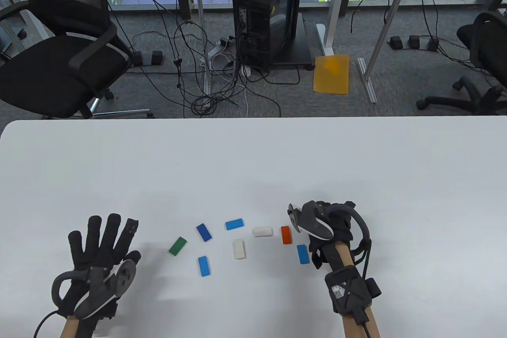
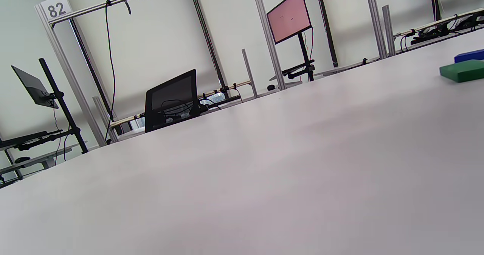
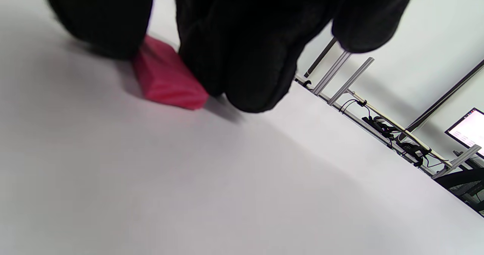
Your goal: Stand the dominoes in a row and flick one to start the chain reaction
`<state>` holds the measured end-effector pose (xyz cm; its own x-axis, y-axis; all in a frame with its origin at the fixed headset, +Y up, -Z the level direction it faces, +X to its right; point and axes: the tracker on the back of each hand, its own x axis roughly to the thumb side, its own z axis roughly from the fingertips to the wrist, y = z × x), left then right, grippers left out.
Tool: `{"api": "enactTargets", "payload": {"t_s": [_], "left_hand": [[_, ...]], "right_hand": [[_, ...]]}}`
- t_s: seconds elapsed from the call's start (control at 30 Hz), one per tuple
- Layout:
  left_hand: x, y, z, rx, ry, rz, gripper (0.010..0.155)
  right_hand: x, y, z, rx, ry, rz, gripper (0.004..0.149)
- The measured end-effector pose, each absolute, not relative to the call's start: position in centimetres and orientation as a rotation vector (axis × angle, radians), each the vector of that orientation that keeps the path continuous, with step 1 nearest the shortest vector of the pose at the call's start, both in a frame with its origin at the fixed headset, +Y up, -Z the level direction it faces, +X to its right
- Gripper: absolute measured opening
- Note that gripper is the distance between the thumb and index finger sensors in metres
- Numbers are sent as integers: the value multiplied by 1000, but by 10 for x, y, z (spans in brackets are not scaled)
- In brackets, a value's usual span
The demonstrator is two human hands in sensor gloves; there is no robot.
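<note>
Several dominoes lie flat on the white table [image 1: 253, 163]: green [image 1: 177, 245], dark blue [image 1: 203, 232], light blue [image 1: 234, 224], two white [image 1: 263, 231] [image 1: 239, 249], blue [image 1: 204, 266], red [image 1: 286, 235] and blue [image 1: 302, 254]. My right hand [image 1: 317, 222] hangs just right of the red domino, fingers curled down. In the right wrist view the thumb [image 3: 102, 20] and a finger [image 3: 234, 58] cover both ends of the red domino [image 3: 166, 79]; contact is unclear. My left hand [image 1: 105, 243] lies flat, fingers spread, left of the green domino [image 2: 462, 72].
The dominoes sit near the table's front edge, between my hands. Beyond the far edge stand office chairs [image 1: 59, 64], a computer cart [image 1: 269, 17] and loose floor cables [image 1: 206, 88]. A dark blue domino [image 2: 470, 55] lies behind the green one.
</note>
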<state>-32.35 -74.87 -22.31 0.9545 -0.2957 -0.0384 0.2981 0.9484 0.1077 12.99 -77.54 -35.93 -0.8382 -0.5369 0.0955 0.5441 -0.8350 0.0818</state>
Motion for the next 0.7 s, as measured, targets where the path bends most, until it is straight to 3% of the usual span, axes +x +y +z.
{"api": "enactTargets", "payload": {"t_s": [0.13, 0.27, 0.43, 0.53, 0.7], "left_hand": [[-325, -747, -222, 118, 26, -284, 71], [-325, -746, -222, 125, 25, -273, 70], [-324, -748, -222, 117, 16, -275, 69], [-323, -749, -222, 118, 8, -267, 70], [-324, -750, -223, 113, 9, -272, 70]], "right_hand": [[128, -778, -354, -157, -118, -2494, 68], [126, -750, -331, -202, 46, -2549, 52], [114, -712, -288, -336, 204, -2704, 50], [96, -697, -246, -510, 406, -2750, 48], [59, -701, -198, -806, 495, -2716, 48]]}}
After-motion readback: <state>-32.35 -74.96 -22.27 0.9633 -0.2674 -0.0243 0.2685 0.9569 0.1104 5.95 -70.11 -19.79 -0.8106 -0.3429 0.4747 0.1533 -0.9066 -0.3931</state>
